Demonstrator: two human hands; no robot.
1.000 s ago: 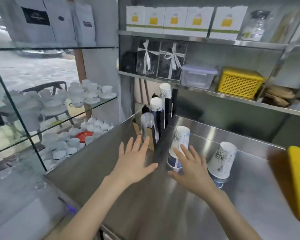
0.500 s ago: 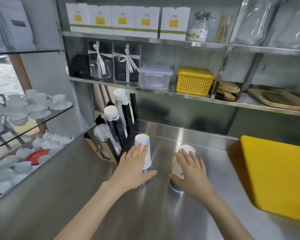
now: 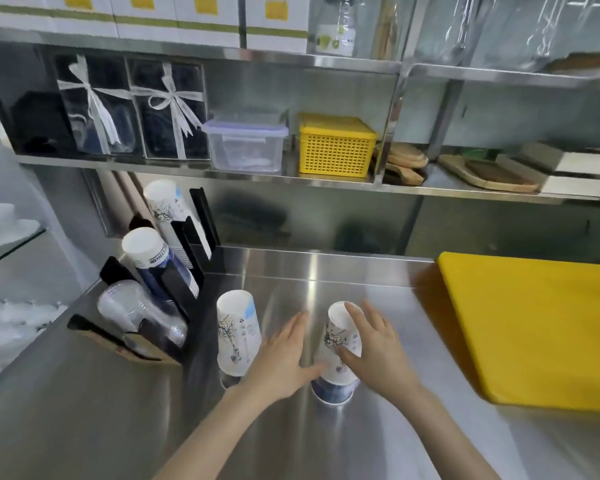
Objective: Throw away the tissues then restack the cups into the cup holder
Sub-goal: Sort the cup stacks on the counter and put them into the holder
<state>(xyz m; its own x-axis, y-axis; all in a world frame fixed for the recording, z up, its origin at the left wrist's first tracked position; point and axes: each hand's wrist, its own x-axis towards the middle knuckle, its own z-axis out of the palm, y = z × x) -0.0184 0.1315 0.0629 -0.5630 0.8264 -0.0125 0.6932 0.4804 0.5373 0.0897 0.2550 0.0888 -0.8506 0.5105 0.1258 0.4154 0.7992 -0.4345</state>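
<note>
Two white printed paper cups stand upside down on the steel counter [image 3: 361, 438]. My right hand [image 3: 378, 355] is wrapped round the right cup [image 3: 338, 341], fingers over its top and thumb on its front; a blue-banded rim shows beneath it. The left cup [image 3: 238, 336] stands free. Between the two cups, my left hand [image 3: 284, 358] lies flat with fingers apart, its thumb reaching to the right cup's lower part. At the left, the black cup holder [image 3: 174, 282] leans back with a clear plastic stack [image 3: 136, 311], a blue-and-white stack [image 3: 151, 252] and a white printed stack [image 3: 163, 202]. No tissues are in view.
A thick yellow cutting board [image 3: 534, 323] lies on the counter at the right. The shelf above carries a yellow basket [image 3: 336, 148], a clear lidded box [image 3: 245, 143], ribboned dark boxes [image 3: 132, 105] and wooden boards [image 3: 485, 171]. A glass shelf [image 3: 11, 237] with white crockery is at far left.
My left hand has come off the left cup and moved right toward the right cup. My right hand has closed round the right cup. The view has swung rightward and nearer.
</note>
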